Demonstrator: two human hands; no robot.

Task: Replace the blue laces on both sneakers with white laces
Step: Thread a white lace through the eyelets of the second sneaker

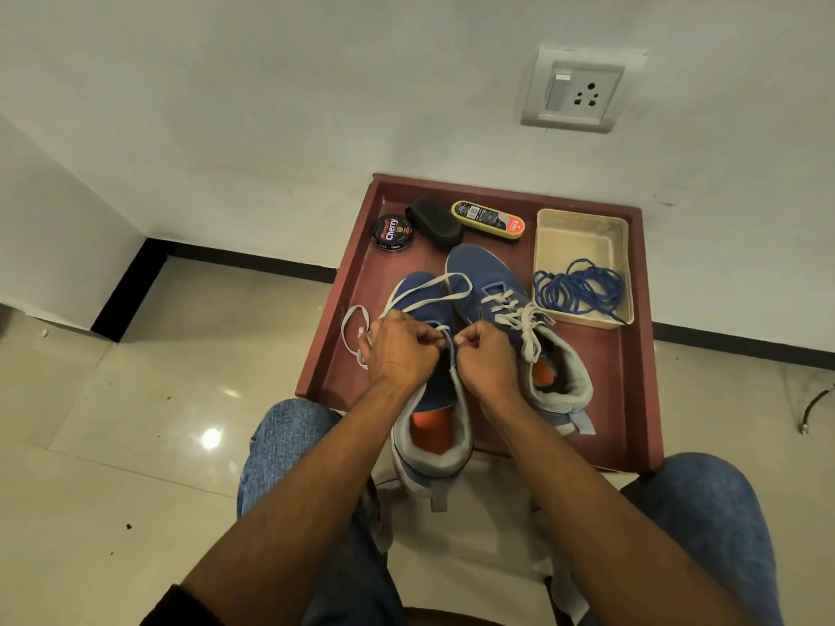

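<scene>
While lacing of the second shoe goes on, seen from largest thing to smallest. On the floor by the wall, a red tray (632,377), holding all the rest. Right sneaker (497,286) on the tray, already threaded and knotted with a white lace. Left sneaker (433,390) near the tray's front edge, heel overhanging toward the knees, upper eyelets apparently not yet threaded. Clear plastic box (583,232) at the tray's right, with the removed blue laces (578,286) coiled inside. At the tray's back, a shoe brush (433,223), a yellow-rimmed polish sponge (488,219) and a round polish tin (392,232). Left hand (402,350) and right hand (485,354) both over the left sneaker's eyelet rows, fingers curled tight, each apparently pinching an end of the loose white lace (424,289), which loops out over the toe and off to the left. Judged step: threading this second shoe, roughly the last quarter of the task. Next move likely calling for a lace tip fed through the next eyelet, slack pulled even, crossings continued, then a knot.
</scene>
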